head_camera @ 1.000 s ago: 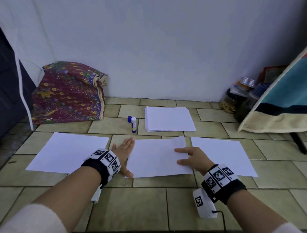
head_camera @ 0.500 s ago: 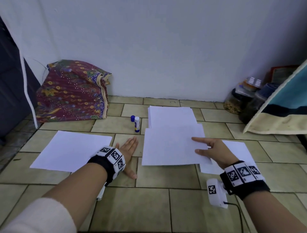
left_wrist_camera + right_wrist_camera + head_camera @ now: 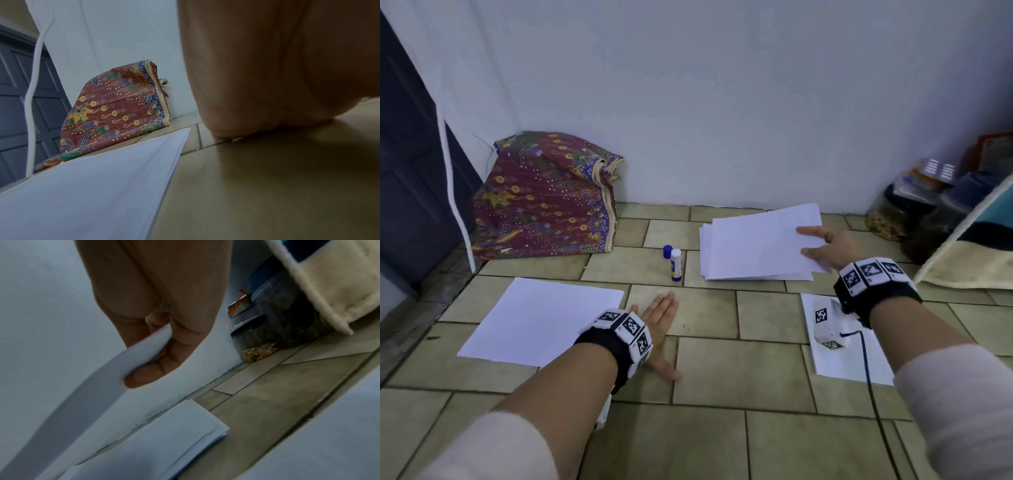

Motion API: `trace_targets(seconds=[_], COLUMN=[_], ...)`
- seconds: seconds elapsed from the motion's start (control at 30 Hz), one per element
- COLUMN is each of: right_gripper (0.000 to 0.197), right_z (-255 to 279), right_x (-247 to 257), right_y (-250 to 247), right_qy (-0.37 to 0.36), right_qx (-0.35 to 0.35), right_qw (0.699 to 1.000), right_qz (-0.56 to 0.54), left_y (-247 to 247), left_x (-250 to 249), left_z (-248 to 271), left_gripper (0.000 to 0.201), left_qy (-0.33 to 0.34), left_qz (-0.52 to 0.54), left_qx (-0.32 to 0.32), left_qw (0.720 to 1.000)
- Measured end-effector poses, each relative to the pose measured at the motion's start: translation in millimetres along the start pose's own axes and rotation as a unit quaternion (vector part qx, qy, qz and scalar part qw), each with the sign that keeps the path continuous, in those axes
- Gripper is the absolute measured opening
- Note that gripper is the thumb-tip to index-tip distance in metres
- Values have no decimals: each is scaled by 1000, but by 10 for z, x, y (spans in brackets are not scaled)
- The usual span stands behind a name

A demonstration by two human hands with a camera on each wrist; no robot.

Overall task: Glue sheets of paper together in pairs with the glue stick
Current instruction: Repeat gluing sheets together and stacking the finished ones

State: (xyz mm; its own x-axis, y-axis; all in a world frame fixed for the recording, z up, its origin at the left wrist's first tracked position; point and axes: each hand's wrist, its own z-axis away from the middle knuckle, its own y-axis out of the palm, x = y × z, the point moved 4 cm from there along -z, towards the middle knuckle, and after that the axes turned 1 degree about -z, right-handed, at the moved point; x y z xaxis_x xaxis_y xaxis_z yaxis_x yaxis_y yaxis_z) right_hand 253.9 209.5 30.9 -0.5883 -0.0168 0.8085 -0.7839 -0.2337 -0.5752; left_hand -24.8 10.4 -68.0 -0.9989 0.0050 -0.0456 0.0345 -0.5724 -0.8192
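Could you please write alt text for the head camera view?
The right hand pinches a white sheet above the paper stack on a tiled floor. The left hand lies flat near an upright glue stick.

White sheet [image 3: 760, 240] held over paper stack [image 3: 743, 274]; glue stick [image 3: 676, 265] upright, uncapped.

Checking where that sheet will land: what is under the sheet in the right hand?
The paper stack lies under the sheet that the right hand pinches. The stack's left and near edges show; its top is mostly covered. The right wrist view shows a gap between them.
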Motion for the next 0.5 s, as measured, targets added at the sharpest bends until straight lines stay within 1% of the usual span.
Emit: trace_targets(seconds=[0.07,0.13,0.17,0.23,0.33,0.5], right_gripper=[45,45,46,46,47,51], right_z=[-129,-237,-291,-359,-452,-587], right_x=[3,-11,-28,-53,-106,-155], right_y=[45,107,143,225,336,431], right_qy=[3,6,8,6,3,11], right_qx=[8,9,5,3,13,30], right_qw=[1000,999,998,996,988,979], right_qz=[29,51,58,90,151,200], left_y=[-16,-9,-10,-25,-47,-69], left_x=[-20,-17,-14,-3,-20,-33], left_z=[-15,-36,-40,-40,-14,25], left_gripper=[152,164,166,166,167,168], left_qy=[2,-2,-5,-7,1,1], left_qz=[9,19,20,26,25,32], left_qx=[-11,-23,-27,-31,-15,-12], left_qw=[1000,1000,999,999,1000,999])
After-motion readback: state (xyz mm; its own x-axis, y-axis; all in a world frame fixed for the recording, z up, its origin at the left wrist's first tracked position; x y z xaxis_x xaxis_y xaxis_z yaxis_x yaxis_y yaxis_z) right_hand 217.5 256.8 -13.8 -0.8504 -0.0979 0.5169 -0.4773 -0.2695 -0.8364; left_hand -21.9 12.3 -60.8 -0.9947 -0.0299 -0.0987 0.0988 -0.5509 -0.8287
